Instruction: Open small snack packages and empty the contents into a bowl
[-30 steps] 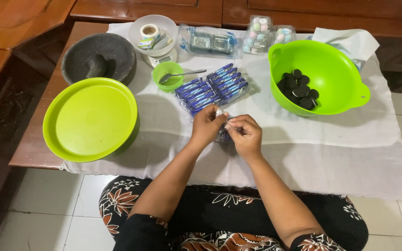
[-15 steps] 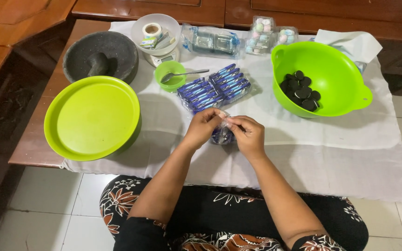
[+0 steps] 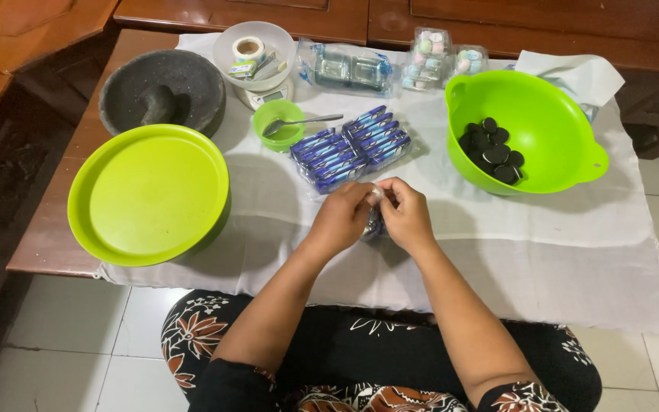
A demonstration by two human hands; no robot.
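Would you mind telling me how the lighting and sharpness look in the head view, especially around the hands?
Head view: soft, even light; a faint shadow falls on the white cloth beside the lime plate. No strong glare. Left hand and right hand are fairly sharp, but the small packet between them is mostly hidden.

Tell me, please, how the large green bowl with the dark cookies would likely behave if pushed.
The green bowl looks like thin plastic, so probably light. On the white cloth it may drag rather than slide. Its dark cookies sit off-centre, so it might rock slightly.
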